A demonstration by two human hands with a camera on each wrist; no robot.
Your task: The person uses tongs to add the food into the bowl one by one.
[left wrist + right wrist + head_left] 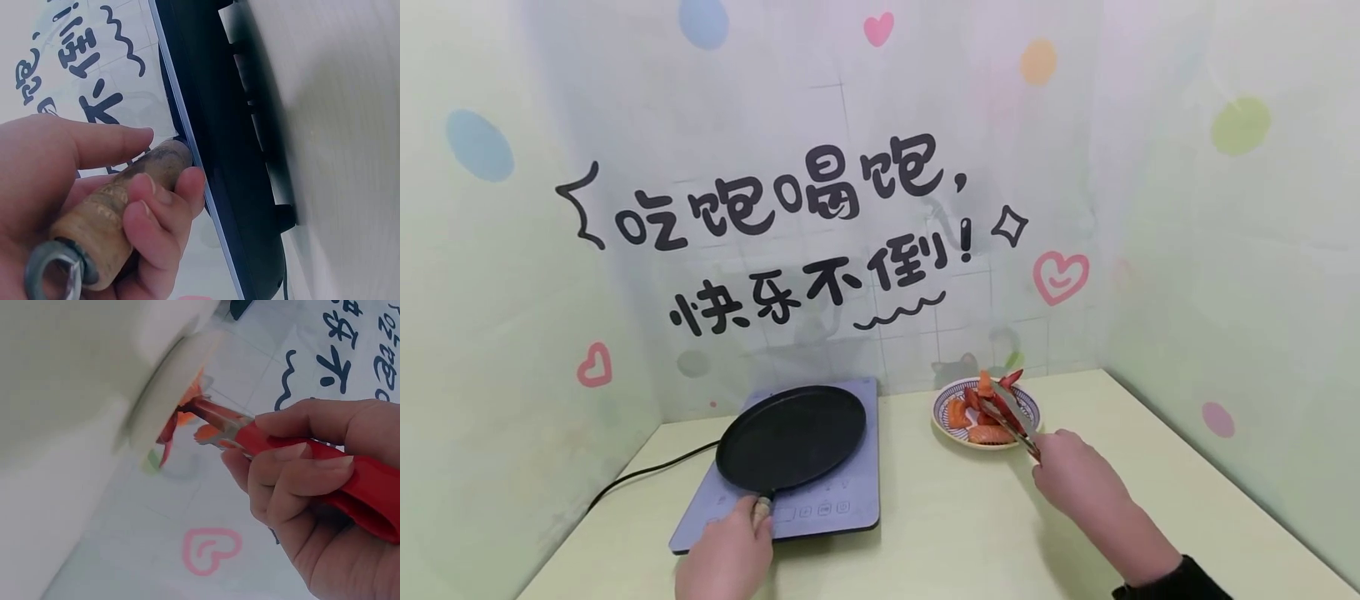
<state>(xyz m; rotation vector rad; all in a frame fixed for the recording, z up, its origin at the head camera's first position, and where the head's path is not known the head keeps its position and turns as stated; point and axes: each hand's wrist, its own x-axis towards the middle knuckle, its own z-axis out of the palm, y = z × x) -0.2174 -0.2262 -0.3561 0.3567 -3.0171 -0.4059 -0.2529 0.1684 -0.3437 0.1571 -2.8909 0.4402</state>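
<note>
My left hand (726,550) grips the wooden handle (103,215) of a flat black frying pan (790,437). A metal ring hangs at the handle's end in the left wrist view. The pan lies on a bluish-purple induction cooker (859,479). My right hand (1078,479) holds metal tongs with red handles (281,442), fingers curled round them. Their tips reach among orange and dark red food pieces on a patterned plate (940,427). One striped piece looks like salmon (989,435). I cannot tell whether the tips pinch a piece.
A black cord (655,472) runs left from the cooker across the pale table (955,533). Light curtain-like walls with black lettering and coloured spots enclose the table behind and on both sides. The plate stands near the back wall, right of the cooker.
</note>
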